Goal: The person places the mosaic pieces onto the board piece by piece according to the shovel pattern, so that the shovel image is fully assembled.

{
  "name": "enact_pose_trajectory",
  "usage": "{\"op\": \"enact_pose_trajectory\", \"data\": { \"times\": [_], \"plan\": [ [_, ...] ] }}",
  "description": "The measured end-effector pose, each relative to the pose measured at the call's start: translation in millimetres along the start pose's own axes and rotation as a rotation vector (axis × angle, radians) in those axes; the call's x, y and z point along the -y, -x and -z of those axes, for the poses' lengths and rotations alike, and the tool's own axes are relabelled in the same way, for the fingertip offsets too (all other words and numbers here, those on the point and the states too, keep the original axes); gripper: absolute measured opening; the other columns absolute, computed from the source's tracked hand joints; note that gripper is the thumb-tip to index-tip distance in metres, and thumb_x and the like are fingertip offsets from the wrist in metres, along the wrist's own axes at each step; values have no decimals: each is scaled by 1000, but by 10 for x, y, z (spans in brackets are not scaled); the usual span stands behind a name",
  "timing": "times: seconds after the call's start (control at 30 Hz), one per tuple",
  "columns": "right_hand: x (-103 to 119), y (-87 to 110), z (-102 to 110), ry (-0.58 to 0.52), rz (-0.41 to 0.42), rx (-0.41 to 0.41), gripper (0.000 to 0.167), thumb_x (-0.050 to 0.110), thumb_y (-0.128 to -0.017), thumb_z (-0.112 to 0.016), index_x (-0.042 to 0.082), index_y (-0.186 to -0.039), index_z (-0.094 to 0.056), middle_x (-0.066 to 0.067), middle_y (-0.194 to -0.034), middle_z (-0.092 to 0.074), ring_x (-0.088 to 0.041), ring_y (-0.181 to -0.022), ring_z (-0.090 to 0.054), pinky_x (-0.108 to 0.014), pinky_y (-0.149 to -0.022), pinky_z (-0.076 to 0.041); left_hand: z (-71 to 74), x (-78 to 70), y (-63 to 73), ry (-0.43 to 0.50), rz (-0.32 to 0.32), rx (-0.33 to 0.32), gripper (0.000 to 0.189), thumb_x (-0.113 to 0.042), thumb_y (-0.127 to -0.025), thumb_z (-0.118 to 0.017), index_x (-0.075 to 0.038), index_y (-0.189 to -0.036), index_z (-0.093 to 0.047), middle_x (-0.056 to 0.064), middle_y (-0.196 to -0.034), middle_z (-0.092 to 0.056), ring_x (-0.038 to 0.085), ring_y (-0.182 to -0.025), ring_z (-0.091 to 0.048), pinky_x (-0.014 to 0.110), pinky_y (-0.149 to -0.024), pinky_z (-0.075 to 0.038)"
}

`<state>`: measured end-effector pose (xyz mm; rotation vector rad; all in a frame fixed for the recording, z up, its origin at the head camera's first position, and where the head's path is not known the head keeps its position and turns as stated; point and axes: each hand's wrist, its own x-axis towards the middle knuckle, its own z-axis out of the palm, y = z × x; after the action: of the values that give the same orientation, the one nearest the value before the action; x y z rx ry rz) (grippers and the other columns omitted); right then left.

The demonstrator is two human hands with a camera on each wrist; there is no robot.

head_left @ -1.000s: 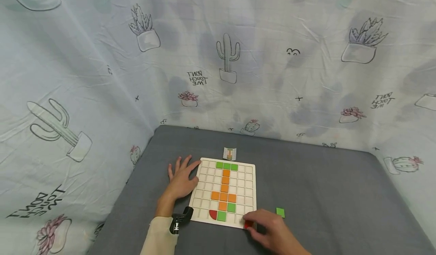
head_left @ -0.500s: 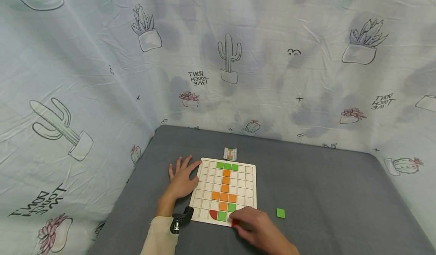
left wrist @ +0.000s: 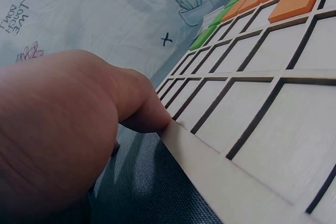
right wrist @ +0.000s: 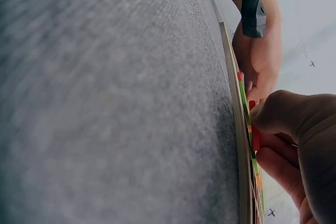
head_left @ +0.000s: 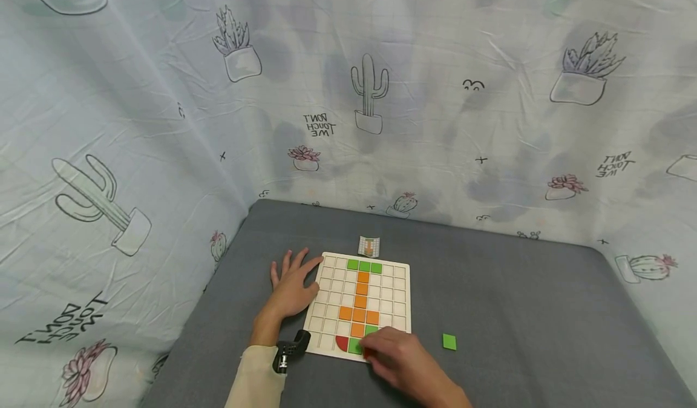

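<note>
A pale wooden grid board lies on the table with orange tiles, green tiles and a red quarter-circle piece set in its cells. My left hand is spread beside the board, its thumb and index finger touching the left edge; the left wrist view has a fingertip on that rim. Over the near edge, my right hand pinches a red piece between thumb and fingers. The piece is just right of a green tile in the bottom row. Its full outline is hidden by the fingers.
A loose green square tile lies on the grey table to the right of the board. Behind the board is a small card with a printed grid pattern. Patterned cloth hangs round the back and sides.
My right hand has moved left along the board's near edge, carrying the red piece from the bottom right corner to beside the bottom green tile. The left hand stays in place.
</note>
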<state>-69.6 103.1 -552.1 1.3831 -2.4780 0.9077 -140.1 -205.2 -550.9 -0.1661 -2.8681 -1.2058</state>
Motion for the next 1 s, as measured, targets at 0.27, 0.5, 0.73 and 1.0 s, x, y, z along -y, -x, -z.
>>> {"op": "enact_pose_trajectory", "data": {
  "times": [0.27, 0.5, 0.73, 1.0],
  "plan": [
    [8, -15, -9, 8, -36, -5, 36, 6, -88, -91, 19, -120, -81, 12, -110, -79, -1, -100, -71, -16, -91, -60, 19, -25, 2, -18, 18, 16, 63, -6, -97, -60, -14, -159, -59, 24, -178, -30, 55, -168, -4, 79, -126, 14],
    [16, -25, -15, -8, -43, -45, 37, 4, -86, -91, 18, -118, -81, 11, -109, -80, -1, -99, -71, -14, -90, -59, 36, -28, -1, -18, 20, 19, 64, -6, -97, -60, -15, -160, -58, 24, -178, -30, 55, -168, -4, 79, -126, 14],
    [34, -37, -24, -23, -87, -38, 37, 2, -85, -91, 19, -116, -82, 11, -105, -80, 1, -95, -70, -12, -88, -58, 29, -14, 3, -16, 23, 17, 63, -7, -97, -60, -15, -160, -58, 24, -178, -30, 55, -168, -4, 80, -126, 13],
    [22, -65, -53, -1, -81, -107, 38, -2, -82, -92, 19, -112, -81, 11, -103, -80, 0, -93, -71, -12, -86, -59, 26, -8, 4, -15, 28, 20, 64, -7, -97, -61, -15, -160, -58, 23, -178, -30, 55, -168, -4, 80, -126, 14]
  ]
}}
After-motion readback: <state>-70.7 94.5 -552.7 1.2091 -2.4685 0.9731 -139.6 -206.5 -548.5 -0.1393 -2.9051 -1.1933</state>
